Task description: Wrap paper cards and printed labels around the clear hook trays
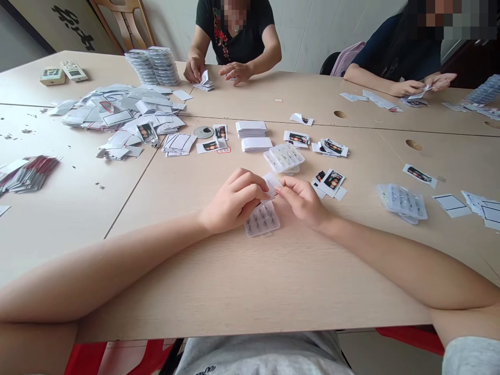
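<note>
A small white rectangular slip (272, 182), seemingly paper, is pinched by the left hand (233, 200) and the right hand (303, 202) together — a clear plastic compartmented case (263, 223) lies between them. Folding or parting seems underway — a light, steady pinch is probably required next.

Little white card (272, 183) is pinched between the left hand (233, 202) and right hand (302, 202), sitting kinda tilted, with the left fingers hiding part of it. Right below that there's a see-through plastic box (263, 223) lying on the table (250, 281) at a slight angle, split into small compartments with tiny dark bits showing, its upper left corner tucked behind the left hand.
</note>
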Demonstrator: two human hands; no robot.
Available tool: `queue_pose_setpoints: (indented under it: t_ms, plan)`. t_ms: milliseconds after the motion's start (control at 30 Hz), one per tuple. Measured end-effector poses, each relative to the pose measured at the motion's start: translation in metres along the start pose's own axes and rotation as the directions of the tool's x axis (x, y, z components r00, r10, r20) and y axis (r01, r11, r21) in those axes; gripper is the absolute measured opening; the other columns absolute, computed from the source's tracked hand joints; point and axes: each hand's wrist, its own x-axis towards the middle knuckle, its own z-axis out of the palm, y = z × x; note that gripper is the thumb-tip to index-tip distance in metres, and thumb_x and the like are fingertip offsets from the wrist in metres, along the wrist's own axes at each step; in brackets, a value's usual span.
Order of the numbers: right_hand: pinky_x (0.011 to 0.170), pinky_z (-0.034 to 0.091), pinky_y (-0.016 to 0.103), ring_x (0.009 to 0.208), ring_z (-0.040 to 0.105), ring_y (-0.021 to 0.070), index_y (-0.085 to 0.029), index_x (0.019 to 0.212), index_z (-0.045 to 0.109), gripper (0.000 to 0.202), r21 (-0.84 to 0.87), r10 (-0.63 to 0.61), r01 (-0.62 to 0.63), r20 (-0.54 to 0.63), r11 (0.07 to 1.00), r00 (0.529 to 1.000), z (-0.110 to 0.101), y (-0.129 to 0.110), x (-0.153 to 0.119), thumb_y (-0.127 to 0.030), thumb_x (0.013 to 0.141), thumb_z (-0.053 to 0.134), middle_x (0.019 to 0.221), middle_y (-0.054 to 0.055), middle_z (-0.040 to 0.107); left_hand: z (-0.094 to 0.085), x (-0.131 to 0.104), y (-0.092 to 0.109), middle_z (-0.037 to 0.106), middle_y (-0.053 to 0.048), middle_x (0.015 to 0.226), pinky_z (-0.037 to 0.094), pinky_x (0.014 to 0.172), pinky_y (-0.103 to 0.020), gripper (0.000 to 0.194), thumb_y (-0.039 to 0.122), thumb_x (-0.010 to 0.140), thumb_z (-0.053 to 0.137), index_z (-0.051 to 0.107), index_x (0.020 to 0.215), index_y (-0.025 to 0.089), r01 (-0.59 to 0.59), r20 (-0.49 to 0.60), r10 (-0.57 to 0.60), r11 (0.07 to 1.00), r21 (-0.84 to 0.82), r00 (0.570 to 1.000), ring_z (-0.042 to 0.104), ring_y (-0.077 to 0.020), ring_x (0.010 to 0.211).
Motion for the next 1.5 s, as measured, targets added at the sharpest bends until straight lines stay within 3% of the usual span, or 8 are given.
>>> queue_pose_setpoints:
  t_ms: [367,633,733,900,1000,1300,1500]
  plan:
    - [0.068,0.037,0.027,0.067,0.047,0.0123,-0.018,0.071,0.055,0.024,-0.009,0.001,-0.001,-0.007,1.0,1.0,-0.0016,0.0031,0.0004,-0.037,0.086,0.051,0.067,-0.002,0.051,0.0008,-0.0011,0.0004,0.061,-0.006,0.093,0.048,0.076,-0.034,0.019,0.006,0.084,0.049,0.054,0.092,0.022,0.019,0.017,-0.019,1.0,-0.012,1.0,0.054,-0.0169,0.087]
    - [0.087,0.04,0.03,0.089,0.057,0.0166,-0.018,0.08,0.061,0.036,-0.043,-0.067,0.067,-0.009,0.997,0.998,-0.0029,0.0013,0.0004,-0.046,0.092,0.042,0.084,0.004,0.063,0.0015,0.0003,0.0002,0.058,-0.006,0.093,0.048,0.068,-0.027,0.018,0.014,0.084,0.054,0.054,0.102,0.018,0.279,-0.008,-0.285,0.945,-0.168,0.959,0.055,-0.0135,0.082]
    - [0.089,0.041,0.033,0.092,0.058,0.018,-0.019,0.082,0.062,0.03,-0.068,-0.061,0.065,0.064,0.996,0.996,-0.0022,-0.0001,-0.0002,-0.048,0.087,0.052,0.089,0.004,0.064,0.0022,0.0002,-0.0007,0.058,-0.007,0.097,0.048,0.067,-0.026,0.022,0.014,0.084,0.056,0.055,0.106,0.017,0.328,-0.027,-0.337,0.929,-0.171,0.941,0.055,-0.0128,0.082]
    - [0.09,0.042,0.037,0.093,0.059,0.0199,-0.022,0.081,0.067,0.02,-0.214,-0.086,0.111,0.121,0.97,0.989,0.0004,0.0005,-0.0005,-0.042,0.078,0.065,0.093,0.004,0.066,0.0028,0.0002,0.0006,0.057,-0.009,0.1,0.05,0.069,-0.026,0.036,0.013,0.086,0.052,0.052,0.122,0.019,0.28,-0.046,-0.291,0.945,-0.167,0.956,0.056,-0.0133,0.087]
    - [0.089,0.042,0.038,0.093,0.059,0.02,-0.022,0.082,0.068,0.016,-0.214,-0.114,0.135,0.107,0.968,0.988,0.0014,0.0007,0.0,-0.038,0.08,0.063,0.094,0.005,0.066,0.0026,0.0007,0.0016,0.057,-0.008,0.097,0.05,0.069,-0.026,0.036,0.013,0.086,0.052,0.051,0.122,0.02,0.262,-0.045,-0.273,0.951,-0.162,0.961,0.057,-0.0136,0.086]
    - [0.088,0.043,0.035,0.09,0.059,0.0189,-0.017,0.076,0.063,0.016,-0.059,-0.048,0.048,0.006,0.997,0.999,0.0003,0.007,0.0024,-0.032,0.081,0.061,0.087,0.005,0.065,0.0032,-0.0014,0.0022,0.06,-0.007,0.1,0.047,0.079,-0.031,0.045,0.015,0.082,0.059,0.041,0.122,0.018,0.311,-0.02,-0.317,0.939,-0.145,0.948,0.058,-0.0154,0.093]
    - [0.086,0.042,0.033,0.086,0.058,0.0168,-0.017,0.075,0.062,0.013,-0.036,-0.085,0.083,-0.05,0.996,0.995,-0.001,0.0068,0.002,-0.028,0.081,0.06,0.083,0.004,0.064,0.0038,0.0003,0.0019,0.061,-0.006,0.095,0.046,0.072,-0.028,0.037,0.019,0.081,0.062,0.047,0.114,0.017,0.385,-0.008,-0.388,0.916,-0.116,0.921,0.057,-0.0136,0.084]
